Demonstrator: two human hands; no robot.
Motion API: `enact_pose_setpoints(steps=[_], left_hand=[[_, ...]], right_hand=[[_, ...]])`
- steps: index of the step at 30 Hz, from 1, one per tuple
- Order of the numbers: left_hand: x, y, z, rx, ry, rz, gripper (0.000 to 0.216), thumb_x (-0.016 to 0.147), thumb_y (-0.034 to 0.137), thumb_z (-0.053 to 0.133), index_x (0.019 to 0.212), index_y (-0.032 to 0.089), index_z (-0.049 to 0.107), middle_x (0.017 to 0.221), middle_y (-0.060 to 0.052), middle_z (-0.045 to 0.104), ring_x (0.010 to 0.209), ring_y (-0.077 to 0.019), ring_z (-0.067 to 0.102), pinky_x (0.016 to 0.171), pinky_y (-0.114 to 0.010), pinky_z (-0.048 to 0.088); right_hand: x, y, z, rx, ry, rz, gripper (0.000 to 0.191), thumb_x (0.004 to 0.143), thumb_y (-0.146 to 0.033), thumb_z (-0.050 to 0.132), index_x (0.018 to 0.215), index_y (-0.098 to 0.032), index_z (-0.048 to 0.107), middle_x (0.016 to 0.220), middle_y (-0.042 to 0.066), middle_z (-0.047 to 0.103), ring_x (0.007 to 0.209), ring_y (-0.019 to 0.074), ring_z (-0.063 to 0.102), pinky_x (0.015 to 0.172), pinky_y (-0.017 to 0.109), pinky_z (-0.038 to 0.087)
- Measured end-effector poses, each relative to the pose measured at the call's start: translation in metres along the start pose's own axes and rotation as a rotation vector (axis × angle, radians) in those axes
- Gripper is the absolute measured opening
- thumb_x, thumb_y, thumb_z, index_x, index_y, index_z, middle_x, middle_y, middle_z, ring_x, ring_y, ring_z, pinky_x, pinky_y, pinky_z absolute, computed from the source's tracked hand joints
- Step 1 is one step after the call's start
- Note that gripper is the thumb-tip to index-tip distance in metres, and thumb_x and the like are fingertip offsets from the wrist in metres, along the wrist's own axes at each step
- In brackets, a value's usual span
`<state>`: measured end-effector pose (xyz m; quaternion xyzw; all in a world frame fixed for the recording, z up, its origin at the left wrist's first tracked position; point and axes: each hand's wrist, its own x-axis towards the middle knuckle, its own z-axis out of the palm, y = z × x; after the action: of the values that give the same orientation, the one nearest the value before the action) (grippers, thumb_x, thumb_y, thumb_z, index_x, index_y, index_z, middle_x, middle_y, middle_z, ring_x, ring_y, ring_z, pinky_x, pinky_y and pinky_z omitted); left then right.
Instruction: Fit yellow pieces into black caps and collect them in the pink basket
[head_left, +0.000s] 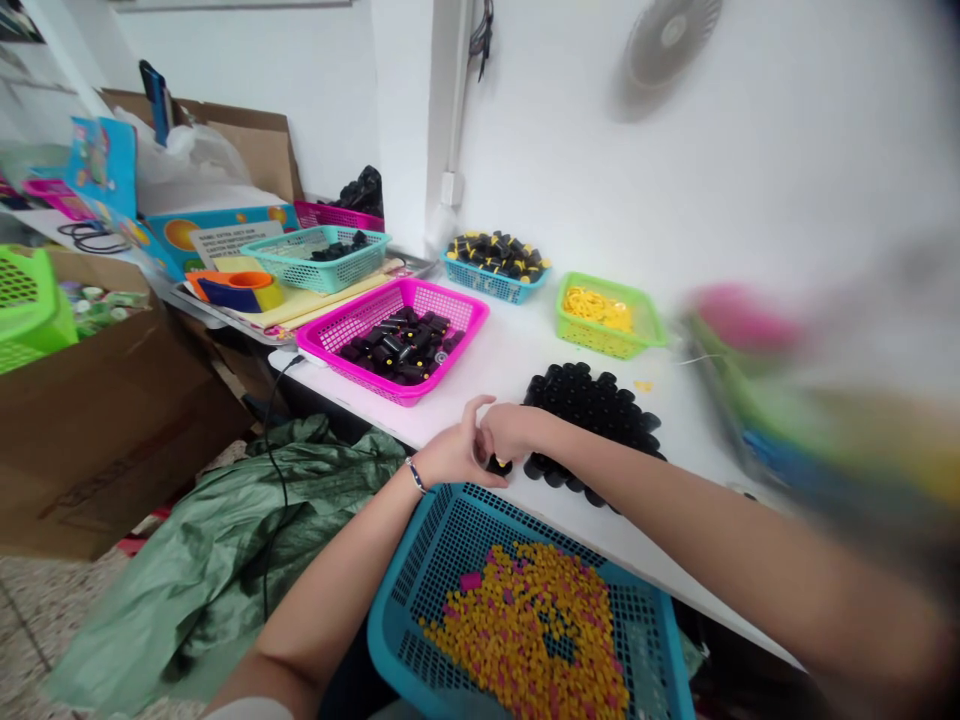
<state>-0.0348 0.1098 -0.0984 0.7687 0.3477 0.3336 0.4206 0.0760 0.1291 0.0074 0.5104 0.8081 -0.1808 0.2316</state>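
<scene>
Over the table's front edge, my left hand, with a bracelet on its wrist, is closed around a small black cylindrical piece that shows a bit of yellow. My right hand meets it there, fingers bent down and pinched at the piece. What its fingertips hold is hidden. Just right of my hands stands a packed group of black cylindrical pieces. Below them, a blue basket holds many small yellow and pink pieces.
A pink basket contains black pieces with yellow spots. Behind are a blue basket of black-and-yellow pieces and a green basket of yellow parts. Boxes and a teal basket stand left. Green sheeting lies below. Blurred containers stand right.
</scene>
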Motion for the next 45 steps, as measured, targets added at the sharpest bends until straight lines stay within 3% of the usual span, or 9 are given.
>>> enact_pose_setpoints(steps=[3,6,12,15,26,32,36,42,45], left_hand=[[-0.001,0.001,0.000,0.021,-0.005,0.011,0.114,0.053,0.031,0.080,0.137,0.021,0.003,0.067,0.004,0.058,0.058,-0.0133,0.056,0.052,-0.021,0.041],[-0.003,0.003,-0.001,0.029,0.005,0.030,0.102,0.058,0.034,0.078,0.134,0.021,0.011,0.070,0.004,0.059,0.060,-0.0128,0.057,0.055,-0.022,0.042],[-0.010,0.001,0.000,0.324,0.031,0.194,0.043,0.073,0.049,0.065,0.106,0.024,0.055,0.078,0.001,0.059,0.068,-0.0121,0.057,0.067,-0.024,0.044],[-0.012,-0.003,0.002,0.451,0.059,0.286,0.037,0.081,0.049,0.055,0.104,0.020,0.060,0.077,-0.002,0.059,0.066,-0.0114,0.056,0.066,-0.023,0.045],[-0.006,0.001,0.005,0.734,0.068,0.460,0.026,0.090,0.035,0.043,0.093,0.017,0.062,0.078,-0.006,0.056,0.068,-0.0136,0.054,0.066,-0.026,0.046],[-0.009,0.007,0.009,0.711,0.087,0.424,0.026,0.089,0.036,0.044,0.099,0.017,0.060,0.083,-0.007,0.061,0.076,-0.0153,0.059,0.072,-0.028,0.049],[-0.003,0.033,-0.026,0.651,0.262,0.285,0.031,0.085,0.039,0.053,0.112,0.022,0.054,0.099,-0.005,0.065,0.090,-0.0181,0.062,0.084,-0.032,0.048],[0.023,0.069,-0.111,0.837,0.763,0.152,0.077,0.072,0.038,0.070,0.135,0.019,0.031,0.132,-0.015,0.047,0.124,-0.0324,0.042,0.101,-0.049,0.034],[0.033,0.066,-0.103,0.890,0.605,0.225,0.052,0.078,0.032,0.063,0.125,0.019,0.046,0.130,-0.013,0.049,0.124,-0.0304,0.041,0.104,-0.050,0.030]], right_hand=[[0.000,0.004,0.001,0.035,0.019,0.007,0.021,0.054,0.002,0.064,0.050,-0.018,0.064,0.039,-0.003,0.056,0.056,0.0178,0.064,0.070,0.030,0.049],[-0.008,0.018,0.005,0.113,0.080,0.011,0.015,0.066,-0.009,0.063,0.075,-0.018,0.070,0.055,0.000,0.066,0.056,0.0160,0.065,0.065,0.028,0.051],[-0.067,0.045,0.029,0.520,0.711,-0.085,0.023,0.080,-0.022,0.054,0.102,-0.020,0.063,0.089,0.005,0.069,0.078,0.0157,0.065,0.073,0.028,0.052],[-0.103,0.047,0.054,0.708,0.783,-0.117,0.020,0.083,-0.033,0.052,0.096,-0.022,0.063,0.088,0.003,0.069,0.076,0.0145,0.064,0.069,0.026,0.052],[-0.128,0.053,0.175,0.983,0.510,0.013,0.027,0.085,-0.044,0.049,0.094,-0.023,0.063,0.085,0.001,0.067,0.077,0.0155,0.060,0.070,0.024,0.048],[-0.107,0.068,0.221,0.689,0.323,-0.020,0.025,0.085,-0.032,0.044,0.093,-0.020,0.065,0.087,0.005,0.066,0.079,0.0188,0.060,0.072,0.027,0.045],[-0.097,0.069,0.256,0.522,0.165,0.085,0.051,0.062,-0.011,0.057,0.112,-0.021,0.061,0.120,0.009,0.056,0.111,0.0240,0.051,0.093,0.030,0.037],[-0.085,0.064,0.276,0.460,0.160,0.127,0.043,0.064,-0.002,0.045,0.100,-0.018,0.063,0.106,0.009,0.062,0.098,0.0190,0.058,0.080,0.024,0.039],[-0.074,0.069,0.280,0.423,0.089,0.162,0.032,0.069,-0.002,0.041,0.086,-0.015,0.065,0.091,0.009,0.065,0.081,0.0182,0.062,0.067,0.023,0.039]])
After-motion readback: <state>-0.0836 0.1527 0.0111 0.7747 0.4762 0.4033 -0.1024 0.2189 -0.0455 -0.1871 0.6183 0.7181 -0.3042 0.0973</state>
